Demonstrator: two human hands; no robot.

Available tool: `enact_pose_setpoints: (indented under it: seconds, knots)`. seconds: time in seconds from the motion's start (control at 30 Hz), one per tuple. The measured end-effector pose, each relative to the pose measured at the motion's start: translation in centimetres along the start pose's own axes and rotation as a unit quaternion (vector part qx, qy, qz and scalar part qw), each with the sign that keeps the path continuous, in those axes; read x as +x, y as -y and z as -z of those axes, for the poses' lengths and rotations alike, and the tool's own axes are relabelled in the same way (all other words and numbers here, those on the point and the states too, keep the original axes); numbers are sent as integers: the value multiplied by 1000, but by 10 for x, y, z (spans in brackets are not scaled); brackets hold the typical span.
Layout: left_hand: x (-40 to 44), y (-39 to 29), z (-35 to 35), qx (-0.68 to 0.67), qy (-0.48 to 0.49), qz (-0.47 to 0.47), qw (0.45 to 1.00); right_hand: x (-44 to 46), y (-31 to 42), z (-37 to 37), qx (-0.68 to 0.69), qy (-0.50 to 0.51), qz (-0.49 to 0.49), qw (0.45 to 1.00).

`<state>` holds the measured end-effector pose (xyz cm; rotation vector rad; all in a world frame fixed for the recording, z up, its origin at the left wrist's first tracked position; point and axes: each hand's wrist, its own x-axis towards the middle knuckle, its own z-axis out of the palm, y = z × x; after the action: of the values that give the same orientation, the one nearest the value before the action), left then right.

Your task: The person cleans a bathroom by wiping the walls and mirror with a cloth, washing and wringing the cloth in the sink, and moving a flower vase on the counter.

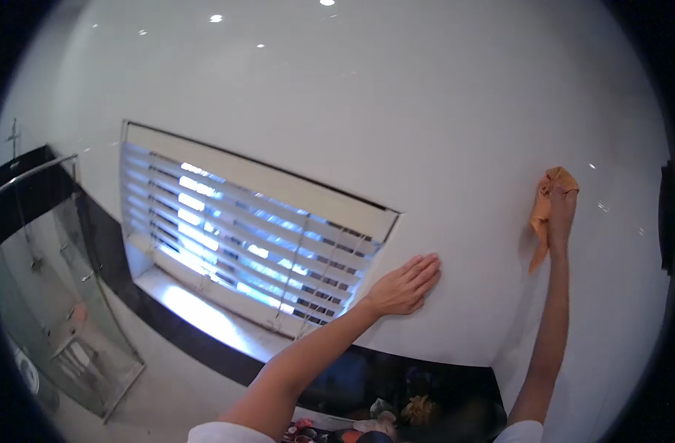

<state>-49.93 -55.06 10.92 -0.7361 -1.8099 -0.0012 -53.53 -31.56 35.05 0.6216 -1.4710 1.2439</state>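
Orange cloth (542,214) sits bunched in the closed grip of the right hand (562,210), up against the glossy white wall (470,133), with a loose tail hanging below. Flat on the same wall rests the left hand (406,286), holding nothing (its fingers lie nearly together), near the right end of a white slatted blind (241,232). Farther off, at the far left, stands a glass shower enclosure (57,295).

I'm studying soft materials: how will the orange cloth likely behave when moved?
The orange cloth is probably floppy: its loose end hangs down from the right hand. It seems light, since that one hand holds it up.
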Motion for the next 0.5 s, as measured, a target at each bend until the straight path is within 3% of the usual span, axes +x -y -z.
enact_pose_setpoints:
  seconds: [0.07,0.17,0.23,0.27,0.3,0.33,0.4,0.43,0.5]
  knots:
    - [-2,1,0,-1,-1,-10,1000,-1,20,-12,151,168,-30,974]
    - [-4,5,-9,0,-1,-7,1000,3,46,-52,193,248,1,949]
    - [-7,8,-14,-3,-16,-9,1000,12,20,-77,182,214,55,958]
    - [-8,9,-14,-11,-12,-9,1000,14,-8,-92,-65,117,230,964]
    - [-8,9,-14,-20,-11,-11,1000,14,-24,-101,-310,7,383,870]
    - [-8,7,-14,-25,-16,-13,999,-15,-14,-108,-319,6,398,860]
    - [-7,7,-13,4,-21,-10,1000,-54,-6,-116,-192,182,335,904]
    - [-6,8,-12,-1,-25,-11,1000,-81,0,-131,-243,124,424,863]
    - [-8,7,-11,4,-22,-14,1000,-127,32,-164,-206,222,450,840]
